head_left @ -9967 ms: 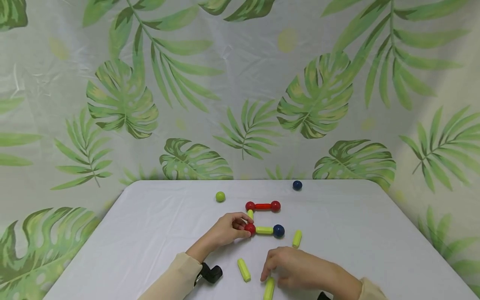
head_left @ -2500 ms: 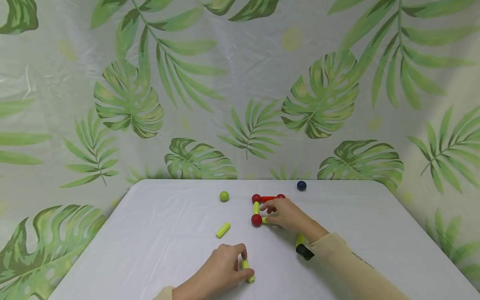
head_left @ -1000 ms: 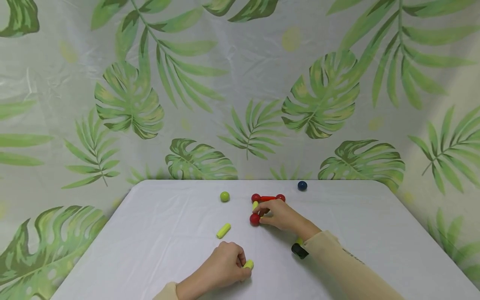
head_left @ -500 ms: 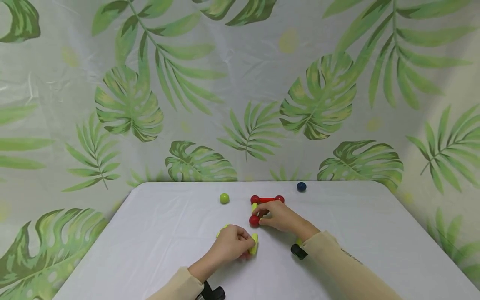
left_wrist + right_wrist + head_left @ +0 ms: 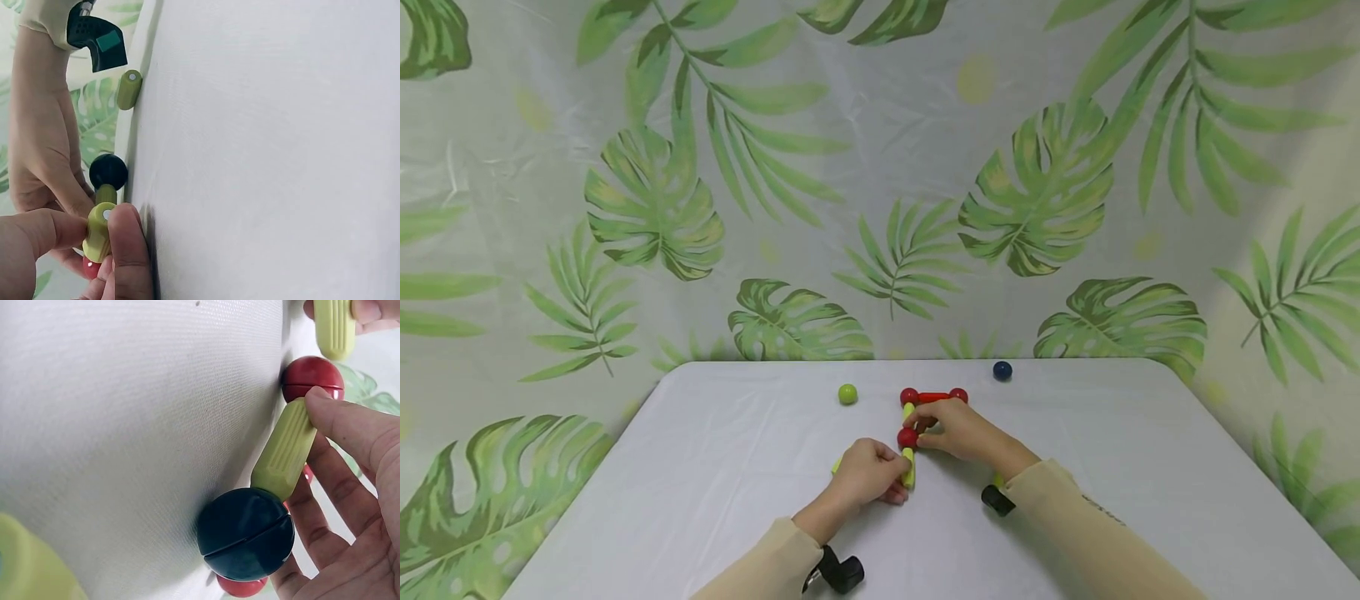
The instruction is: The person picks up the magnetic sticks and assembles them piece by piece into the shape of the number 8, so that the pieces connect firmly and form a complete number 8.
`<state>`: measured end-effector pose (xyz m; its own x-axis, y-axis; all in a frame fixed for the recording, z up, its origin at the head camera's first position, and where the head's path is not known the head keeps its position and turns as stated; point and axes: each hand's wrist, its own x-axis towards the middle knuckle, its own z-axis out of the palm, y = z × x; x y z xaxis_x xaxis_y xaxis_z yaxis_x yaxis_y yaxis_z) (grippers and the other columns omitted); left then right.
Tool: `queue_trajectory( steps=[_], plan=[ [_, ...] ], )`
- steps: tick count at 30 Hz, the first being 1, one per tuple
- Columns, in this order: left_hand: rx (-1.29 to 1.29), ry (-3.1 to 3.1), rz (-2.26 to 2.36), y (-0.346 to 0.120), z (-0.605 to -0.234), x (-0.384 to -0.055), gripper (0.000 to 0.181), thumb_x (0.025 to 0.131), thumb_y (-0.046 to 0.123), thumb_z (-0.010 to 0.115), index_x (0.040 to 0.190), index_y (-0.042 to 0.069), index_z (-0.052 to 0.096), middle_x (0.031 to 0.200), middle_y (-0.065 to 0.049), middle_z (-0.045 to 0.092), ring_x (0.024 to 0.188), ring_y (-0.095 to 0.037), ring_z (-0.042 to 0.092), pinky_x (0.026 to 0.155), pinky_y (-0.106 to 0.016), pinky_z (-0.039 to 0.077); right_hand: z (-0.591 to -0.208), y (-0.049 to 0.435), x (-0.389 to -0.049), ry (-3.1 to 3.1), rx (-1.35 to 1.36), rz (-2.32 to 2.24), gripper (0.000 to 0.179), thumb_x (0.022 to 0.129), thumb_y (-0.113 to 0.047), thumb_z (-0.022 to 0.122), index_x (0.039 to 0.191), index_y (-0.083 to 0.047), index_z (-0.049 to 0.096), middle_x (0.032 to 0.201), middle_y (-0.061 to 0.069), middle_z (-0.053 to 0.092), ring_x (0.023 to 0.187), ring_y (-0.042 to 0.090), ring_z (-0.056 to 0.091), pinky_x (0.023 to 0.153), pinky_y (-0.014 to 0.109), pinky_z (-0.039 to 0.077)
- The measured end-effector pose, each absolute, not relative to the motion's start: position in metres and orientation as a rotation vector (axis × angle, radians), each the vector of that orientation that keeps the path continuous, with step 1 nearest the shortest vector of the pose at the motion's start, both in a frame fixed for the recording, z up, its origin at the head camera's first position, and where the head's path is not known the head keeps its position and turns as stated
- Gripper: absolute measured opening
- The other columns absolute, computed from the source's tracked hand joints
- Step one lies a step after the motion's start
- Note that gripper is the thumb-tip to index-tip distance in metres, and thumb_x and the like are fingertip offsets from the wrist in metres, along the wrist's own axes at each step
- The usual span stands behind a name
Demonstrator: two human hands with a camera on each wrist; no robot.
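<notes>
My left hand (image 5: 867,475) pinches a yellow-green magnetic stick (image 5: 98,232) between thumb and finger. The stick's far end lies right at a red ball (image 5: 907,437). On the ball's other side, my right hand (image 5: 961,429) grips a second yellow-green stick (image 5: 283,450), which joins that red ball to a dark blue ball (image 5: 245,534). In the head view the right hand hides the blue ball. Behind the near red ball, another yellow-green stick (image 5: 908,412) leads to a far red ball (image 5: 909,397). A red stick (image 5: 933,397) links this to one more red ball (image 5: 958,396).
A lime green ball (image 5: 847,394) sits at the back of the white table (image 5: 737,433), and a loose dark blue ball (image 5: 1002,371) near its far edge. One loose yellow-green stick (image 5: 837,467) is mostly behind the left hand; another (image 5: 998,481) lies by the right sleeve.
My left hand has picked up the stick from the near table and carried it forward to the red ball. The right hand went from the near sticks to the joined pieces and stays there.
</notes>
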<state>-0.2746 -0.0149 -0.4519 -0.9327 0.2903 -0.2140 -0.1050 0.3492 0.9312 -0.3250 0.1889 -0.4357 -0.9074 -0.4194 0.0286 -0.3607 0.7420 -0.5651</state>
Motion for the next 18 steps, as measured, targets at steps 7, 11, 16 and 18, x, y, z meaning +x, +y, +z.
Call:
queue_trajectory(
  steps=[7, 11, 16, 18],
  plan=[
    [0.145, 2.310, 1.583, -0.0112, -0.4510, -0.2793, 0.015, 0.099, 0.015, 0.070, 0.096, 0.001, 0.070, 0.069, -0.007, 0.072, 0.054, -0.008, 0.068, 0.058, -0.023, 0.060, -0.4340, 0.1898, -0.3252, 2.834, -0.667, -0.900, 0.023, 0.095, -0.011, 0.082, 0.117, -0.018, 0.080, 0.108, -0.003, 0.077, 0.096, 0.014, 0.067, 0.093, 0.041, 0.061],
    [0.137, 2.315, 1.582, -0.0110, -0.4516, -0.2801, 0.015, 0.099, 0.015, 0.070, 0.095, 0.001, 0.071, 0.068, -0.007, 0.071, 0.052, -0.008, 0.067, 0.057, -0.023, 0.059, -0.4336, 0.1894, -0.3251, 2.834, -0.681, -0.902, 0.023, 0.095, -0.011, 0.082, 0.117, -0.017, 0.080, 0.107, -0.003, 0.077, 0.097, 0.014, 0.068, 0.093, 0.041, 0.061],
    [0.134, 2.324, 1.572, -0.0110, -0.4523, -0.2809, 0.015, 0.100, 0.016, 0.071, 0.095, 0.001, 0.070, 0.067, -0.006, 0.070, 0.052, -0.008, 0.067, 0.056, -0.022, 0.059, -0.4348, 0.1896, -0.3243, 2.834, -0.701, -0.893, 0.023, 0.094, -0.010, 0.082, 0.116, -0.016, 0.080, 0.106, -0.004, 0.078, 0.096, 0.013, 0.069, 0.091, 0.039, 0.061],
    [0.137, 2.326, 1.569, -0.0109, -0.4523, -0.2807, 0.015, 0.099, 0.016, 0.071, 0.094, 0.002, 0.070, 0.066, -0.006, 0.070, 0.051, -0.008, 0.067, 0.056, -0.022, 0.059, -0.4349, 0.1894, -0.3243, 2.835, -0.702, -0.890, 0.024, 0.094, -0.010, 0.083, 0.116, -0.016, 0.080, 0.107, -0.004, 0.078, 0.096, 0.013, 0.069, 0.091, 0.038, 0.061]
  ],
)
